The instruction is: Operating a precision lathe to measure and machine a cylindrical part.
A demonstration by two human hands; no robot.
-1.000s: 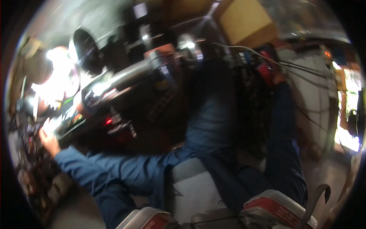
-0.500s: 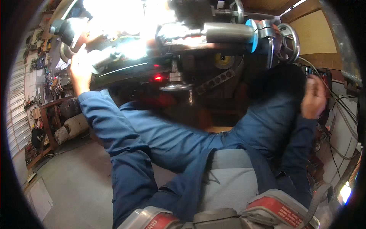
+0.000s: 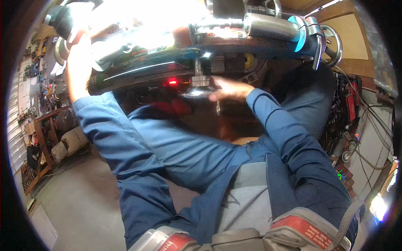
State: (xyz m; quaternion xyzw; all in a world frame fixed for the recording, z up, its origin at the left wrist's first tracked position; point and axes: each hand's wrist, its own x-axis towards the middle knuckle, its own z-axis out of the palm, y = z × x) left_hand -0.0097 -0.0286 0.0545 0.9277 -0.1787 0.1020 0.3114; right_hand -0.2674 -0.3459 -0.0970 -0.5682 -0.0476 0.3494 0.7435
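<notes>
A lathe-like machine stretches across the top, its bed (image 3: 138,71) below bright, washed-out metal parts. My right hand (image 3: 230,89) is closed on the rim of a shiny metal handwheel (image 3: 194,92), which sits on a short shaft at the machine's front. At the upper left, my left hand (image 3: 79,67) reaches up to the machine's left end. It is beside a pale rounded metal part (image 3: 100,58) and just below a dark, silver-ended part (image 3: 67,21). Glare washes out its fingers, so their grip cannot be made out.
To the right are a steel cylinder (image 3: 272,28), a hanging lever (image 3: 317,52) and a spoked handwheel (image 3: 331,46). A red light (image 3: 172,82) glows under the bed. Tools line the left wall; cables (image 3: 372,113) hang at the right. A respirator (image 3: 293,234) fills the lower edge.
My right hand has come from the far right, beside my knee, to the middle handwheel and closed on it. My left hand stays at the machine's left end. The view has shifted slightly.
</notes>
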